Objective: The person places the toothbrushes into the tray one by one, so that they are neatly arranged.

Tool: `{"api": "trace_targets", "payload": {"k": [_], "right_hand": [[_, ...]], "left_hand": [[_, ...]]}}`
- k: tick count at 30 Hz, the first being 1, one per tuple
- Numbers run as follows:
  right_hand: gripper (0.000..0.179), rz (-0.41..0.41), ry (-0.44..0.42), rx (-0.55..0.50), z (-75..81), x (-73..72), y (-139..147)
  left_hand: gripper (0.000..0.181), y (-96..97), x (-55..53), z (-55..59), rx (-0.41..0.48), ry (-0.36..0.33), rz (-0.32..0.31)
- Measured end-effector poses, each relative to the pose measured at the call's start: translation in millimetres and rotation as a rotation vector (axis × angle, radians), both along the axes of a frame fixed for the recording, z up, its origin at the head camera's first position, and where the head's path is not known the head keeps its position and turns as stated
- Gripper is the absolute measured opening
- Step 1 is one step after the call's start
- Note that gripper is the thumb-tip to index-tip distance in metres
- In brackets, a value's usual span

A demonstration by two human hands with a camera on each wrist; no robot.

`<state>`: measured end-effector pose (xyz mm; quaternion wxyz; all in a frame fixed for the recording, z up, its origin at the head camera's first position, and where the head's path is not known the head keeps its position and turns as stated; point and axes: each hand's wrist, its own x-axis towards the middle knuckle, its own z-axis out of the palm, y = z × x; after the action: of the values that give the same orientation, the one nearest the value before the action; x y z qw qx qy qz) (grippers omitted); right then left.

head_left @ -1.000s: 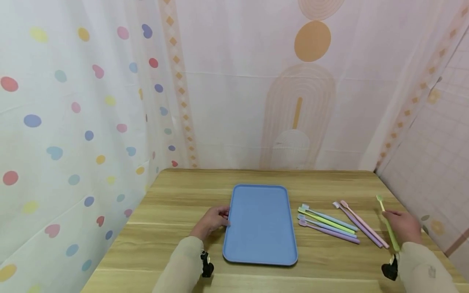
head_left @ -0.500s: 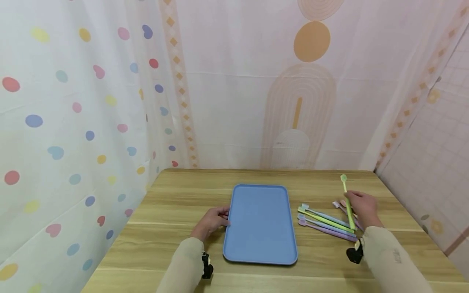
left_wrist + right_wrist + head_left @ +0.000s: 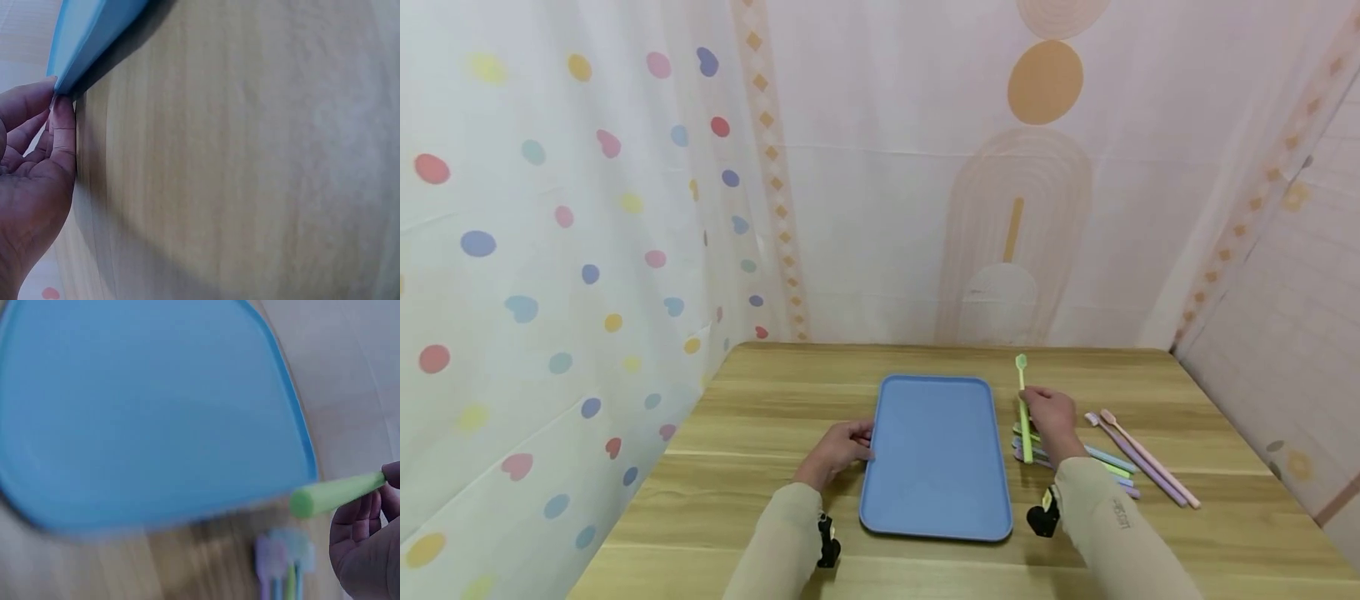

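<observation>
A flat blue tray (image 3: pixel 936 458) lies on the wooden table. My left hand (image 3: pixel 838 450) is at its left edge; in the left wrist view the thumb and a finger (image 3: pixel 62 128) pinch the tray's rim (image 3: pixel 94 44). My right hand (image 3: pixel 1054 417) pinches a light green toothbrush (image 3: pixel 1026 429) just beyond the tray's right edge, bristle head pointing away. In the right wrist view the thick handle end of this green toothbrush (image 3: pixel 337 495) juts out toward the tray. Below the right hand lie several toothbrushes, partly hidden by it, including a light blue one (image 3: pixel 1110 457).
To the right, a pink toothbrush (image 3: pixel 1157 464) and a purple toothbrush (image 3: pixel 1138 458) lie side by side at a slant. Patterned curtains (image 3: pixel 880 250) hang behind the wooden table (image 3: pixel 715 500) and along both its sides.
My right hand has carried the green toothbrush from the table's right side leftward, past the other toothbrushes, to beside the tray. My left hand has stayed at the tray's edge.
</observation>
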<state>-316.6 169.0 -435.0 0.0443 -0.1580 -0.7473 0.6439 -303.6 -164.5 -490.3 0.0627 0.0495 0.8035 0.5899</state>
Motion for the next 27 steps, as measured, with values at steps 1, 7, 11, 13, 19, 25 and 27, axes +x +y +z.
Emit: {"api": "trace_targets", "payload": {"k": [1, 7, 11, 13, 19, 25, 27], "right_hand": [[0.04, 0.004, 0.004, -0.026, -1.8, 0.4, -8], [0.034, 0.01, 0.02, -0.049, -15.7, 1.4, -58], [0.031, 0.029, 0.017, 0.023, -24.2, 3.4, -88], [0.03, 0.033, 0.006, 0.046, -29.0, 3.2, -103], [0.025, 0.053, -0.047, 0.061, -36.5, 7.5, -142], [0.022, 0.073, -0.053, 0.161, -35.1, 13.0, -170], [0.021, 0.09, -0.047, 0.202, -36.4, 13.3, -177]], "left_hand": [[0.056, -0.2, 0.3, 0.1, 0.002, 0.0, -0.001], [0.056, -1.1, 1.5, 2.4, 0.005, -0.021, 0.002], [0.056, -1.5, 2.4, 4.1, -0.015, -0.046, 0.01], [0.056, -1.5, 2.6, 4.5, -0.03, -0.048, 0.011], [0.057, -1.6, 2.3, 3.9, -0.023, -0.056, 0.003], [0.058, -1.8, 2.0, 6.2, -0.038, -0.076, -0.004], [0.058, -2.1, 2.1, 5.6, -0.04, -0.079, -0.002]]}}
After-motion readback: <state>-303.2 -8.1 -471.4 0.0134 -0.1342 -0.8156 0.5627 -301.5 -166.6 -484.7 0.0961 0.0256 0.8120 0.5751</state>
